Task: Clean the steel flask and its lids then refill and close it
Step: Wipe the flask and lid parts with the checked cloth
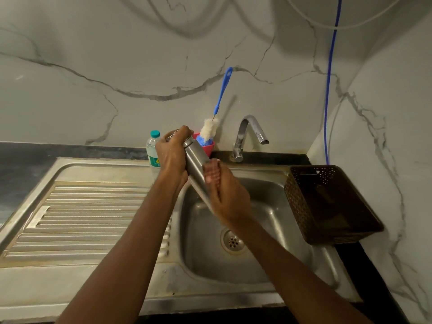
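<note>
Flask [195,166], steel, tilted over sink [268,218]; left hand [171,153] clamped round its top; right hand [230,197] curled round pink scrubber [211,173], pressing it against flask's side.

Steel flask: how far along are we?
Nothing looks finished. In hand: left hand grips the flask by its top over the sink, right hand presses a pink scrubber on its body. Left: inner scrub (bottle brush stands in its holder), lids, rinse (tap not running), refill, close.
</note>
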